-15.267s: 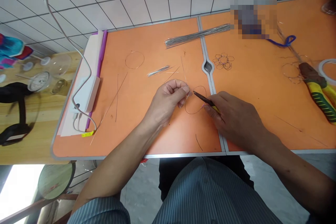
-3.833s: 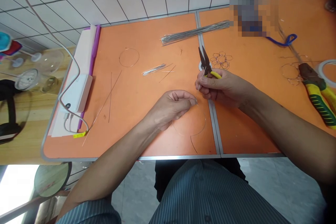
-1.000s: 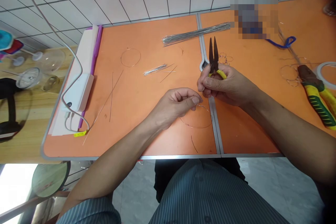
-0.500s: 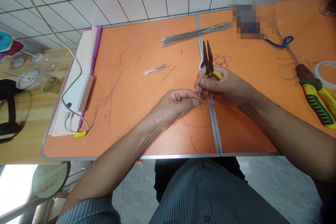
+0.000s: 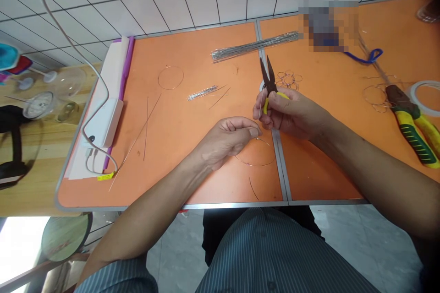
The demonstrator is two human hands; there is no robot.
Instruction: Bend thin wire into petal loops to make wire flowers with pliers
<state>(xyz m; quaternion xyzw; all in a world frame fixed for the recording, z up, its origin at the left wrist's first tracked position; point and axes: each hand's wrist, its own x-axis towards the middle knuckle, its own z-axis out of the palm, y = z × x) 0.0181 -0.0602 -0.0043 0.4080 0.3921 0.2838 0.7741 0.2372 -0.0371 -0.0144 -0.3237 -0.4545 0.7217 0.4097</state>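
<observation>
My right hand (image 5: 283,109) is closed around small needle-nose pliers (image 5: 270,78) with yellow handles, their dark jaws pointing up and slightly apart. A thin straight piece of wire (image 5: 260,103) hangs by the fingers of that same hand. Just to the left, my left hand (image 5: 237,135) pinches a thin wire ring (image 5: 256,165), which droops below the fingertips over the table. A short curved wire piece (image 5: 253,188) lies beneath the ring. Beyond my right hand is a flower-like cluster of wire loops (image 5: 289,80).
On the orange table (image 5: 192,146) lie a long wire bundle (image 5: 254,46), a short wire bundle (image 5: 202,93) and another wire ring (image 5: 171,77). Larger pliers (image 5: 412,123) and a tape roll (image 5: 431,97) are at right. A white power bank (image 5: 103,123) with a cable sits at left.
My right hand has shifted slightly, and the pliers have tilted and turned to the left. The straight wire's lower end has come away from my left fingertips.
</observation>
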